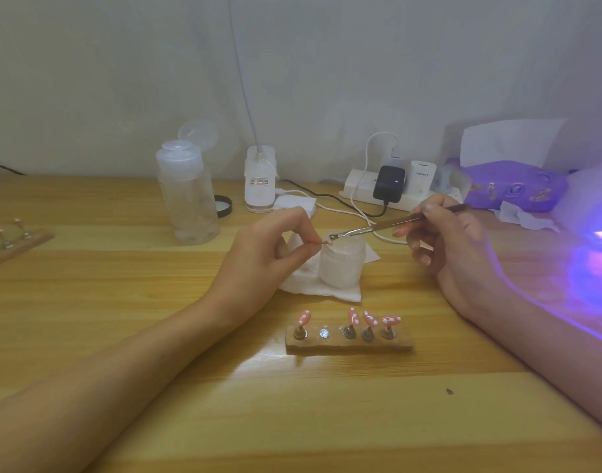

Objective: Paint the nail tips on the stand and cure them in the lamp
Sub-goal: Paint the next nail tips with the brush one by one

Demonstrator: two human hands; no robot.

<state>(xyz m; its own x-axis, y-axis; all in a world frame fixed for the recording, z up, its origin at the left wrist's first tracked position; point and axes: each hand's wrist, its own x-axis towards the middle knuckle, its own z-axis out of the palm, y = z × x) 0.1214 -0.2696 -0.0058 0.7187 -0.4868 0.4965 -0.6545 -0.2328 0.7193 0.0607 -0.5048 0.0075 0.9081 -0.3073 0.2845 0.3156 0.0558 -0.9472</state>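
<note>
A wooden stand (349,346) lies near the table's middle and carries several pink nail tips (370,318) with white dots; its second peg (324,333) is bare. My left hand (265,254) pinches a small holder with a nail tip (327,241) above a frosted white jar (342,264). My right hand (453,240) grips a thin metal brush (378,227), whose tip touches that nail tip. The curing lamp (593,206) glows purple at the far right edge, only partly in view.
A clear bottle (188,196) with its flip lid open stands at the back left. A second stand (13,244) lies at the left edge. A power strip (395,186) with chargers, cables and a purple tissue pack (518,189) line the back. A white wipe (323,288) lies under the jar.
</note>
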